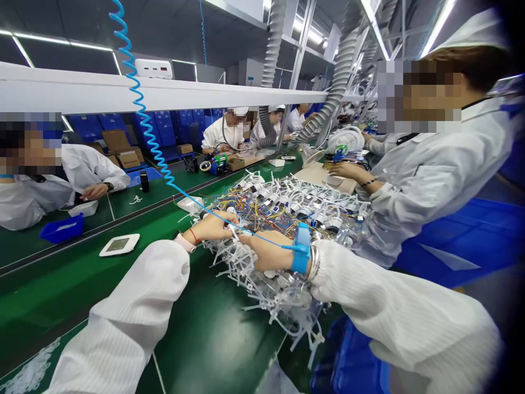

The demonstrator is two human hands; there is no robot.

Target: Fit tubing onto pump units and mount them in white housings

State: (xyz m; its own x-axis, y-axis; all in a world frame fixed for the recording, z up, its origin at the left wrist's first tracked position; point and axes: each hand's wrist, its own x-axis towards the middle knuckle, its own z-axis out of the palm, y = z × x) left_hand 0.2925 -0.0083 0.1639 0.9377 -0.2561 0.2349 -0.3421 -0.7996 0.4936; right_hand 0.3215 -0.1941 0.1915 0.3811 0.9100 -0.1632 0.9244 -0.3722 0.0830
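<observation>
My left hand (pixel 215 225) and my right hand (pixel 268 250) meet over a big heap of wired parts (pixel 287 210) and white cable ties (pixel 254 273) on the green bench (pixel 82 284). Both hands are closed in a pinch on a white cable tie (pixel 237 232) between them. A blue wrist strap (pixel 301 253) sits on my right wrist, and its blue coiled cord (pixel 141 104) runs up to the left. My left wrist carries a pale watch band and a red string.
A white flat device (pixel 120 244) lies left of my left arm. A blue tray (pixel 61 228) stands further left. Co-workers in white coats sit on both sides; one at the right rests hands on a board (pixel 324 176). Blue bins (pixel 348 361) are below the bench edge.
</observation>
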